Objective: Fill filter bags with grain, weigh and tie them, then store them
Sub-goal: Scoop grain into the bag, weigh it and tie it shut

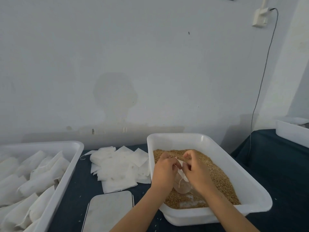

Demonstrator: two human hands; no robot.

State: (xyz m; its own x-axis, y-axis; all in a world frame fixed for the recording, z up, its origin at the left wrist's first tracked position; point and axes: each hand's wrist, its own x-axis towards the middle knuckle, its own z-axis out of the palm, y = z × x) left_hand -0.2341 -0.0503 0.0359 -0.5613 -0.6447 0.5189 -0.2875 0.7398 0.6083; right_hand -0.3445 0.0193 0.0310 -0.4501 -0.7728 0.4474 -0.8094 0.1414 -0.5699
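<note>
A white tub (247, 190) on the dark table holds brown grain (219, 178). Over the grain both my hands hold one white filter bag (181, 185), partly filled, its drawstring hanging down the front. My left hand (164, 171) pinches the bag's top edge from the left. My right hand (194, 169) pinches the same edge from the right, fingers curled. The bag's lower part rests in the grain between my wrists.
A loose pile of empty filter bags (120, 168) lies left of the tub. A flat scale (109, 211) sits in front of that pile. At far left a white tray (66, 174) holds several filled bags. Another white tub (291, 131) stands at the right edge.
</note>
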